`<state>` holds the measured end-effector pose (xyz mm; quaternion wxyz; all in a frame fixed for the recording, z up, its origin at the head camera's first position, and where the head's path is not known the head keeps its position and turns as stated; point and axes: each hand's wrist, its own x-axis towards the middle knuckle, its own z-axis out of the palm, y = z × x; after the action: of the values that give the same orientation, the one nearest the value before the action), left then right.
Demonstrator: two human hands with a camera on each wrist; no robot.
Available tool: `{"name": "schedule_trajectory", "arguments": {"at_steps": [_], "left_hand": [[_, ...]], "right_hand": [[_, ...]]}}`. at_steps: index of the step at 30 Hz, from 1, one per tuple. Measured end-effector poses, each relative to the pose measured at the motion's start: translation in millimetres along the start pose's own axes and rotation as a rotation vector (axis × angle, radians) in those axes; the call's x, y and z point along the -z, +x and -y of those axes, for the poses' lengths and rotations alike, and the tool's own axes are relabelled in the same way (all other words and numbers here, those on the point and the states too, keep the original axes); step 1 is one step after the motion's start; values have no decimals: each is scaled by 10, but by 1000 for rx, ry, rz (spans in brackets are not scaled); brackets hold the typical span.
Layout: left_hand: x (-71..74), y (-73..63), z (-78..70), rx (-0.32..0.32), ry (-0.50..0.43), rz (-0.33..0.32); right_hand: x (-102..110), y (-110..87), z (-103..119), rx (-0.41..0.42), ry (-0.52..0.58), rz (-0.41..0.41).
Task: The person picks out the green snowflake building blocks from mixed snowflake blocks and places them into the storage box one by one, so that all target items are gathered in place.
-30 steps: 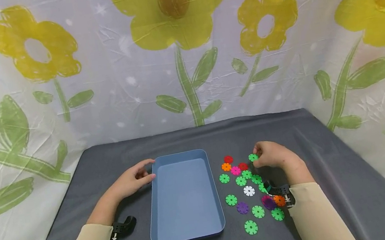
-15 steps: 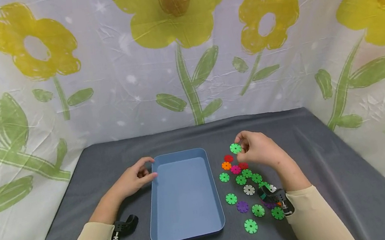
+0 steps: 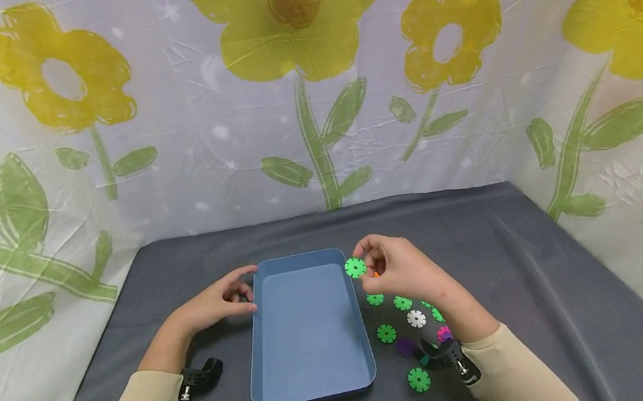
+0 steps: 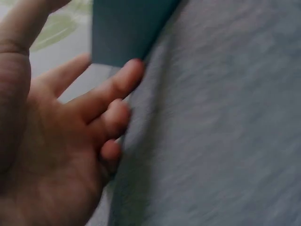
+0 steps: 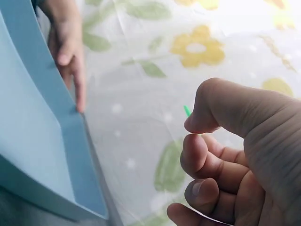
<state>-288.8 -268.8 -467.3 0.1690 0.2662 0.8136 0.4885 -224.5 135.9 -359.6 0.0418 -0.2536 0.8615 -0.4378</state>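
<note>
My right hand [image 3: 400, 270] pinches a small green notched plastic disc [image 3: 355, 268] between thumb and forefinger, at the right rim of a blue rectangular tray [image 3: 316, 394] near its far corner. Seen from the right wrist, only a thin green edge of that disc [image 5: 187, 110] shows past the fingertips. My left hand [image 3: 213, 306] lies along the tray's left side, its thumb and forefinger at the rim. In the left wrist view, loosely bent fingers [image 4: 110, 92] meet the tray's outer wall [image 4: 120, 37].
Several notched discs lie right of the tray, among them a green one [image 3: 419, 379], a white one [image 3: 416, 319] and a purple one [image 3: 404, 347]. My right hand and forearm hide others. A dark grey cloth [image 3: 567, 303] covers the table; a flowered curtain [image 3: 181, 151] hangs behind it.
My right hand has carried the green disc left, from over the scattered discs to the tray's right rim. My left hand stays at the left rim, with its thumb slightly lower.
</note>
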Motion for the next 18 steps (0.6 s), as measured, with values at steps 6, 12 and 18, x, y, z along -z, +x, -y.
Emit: {"name": "schedule_trajectory", "arguments": {"at_steps": [6,12,18], "left_hand": [[49,-37,33,-8,-85,72],[15,-36,30,-4,-71,49],[1,-19,-1,7,-59,20]], "right_hand": [[-226,12,70,50,87,90],[-490,9,124,87,120,190],[-812,15,132,117,93,287]]}}
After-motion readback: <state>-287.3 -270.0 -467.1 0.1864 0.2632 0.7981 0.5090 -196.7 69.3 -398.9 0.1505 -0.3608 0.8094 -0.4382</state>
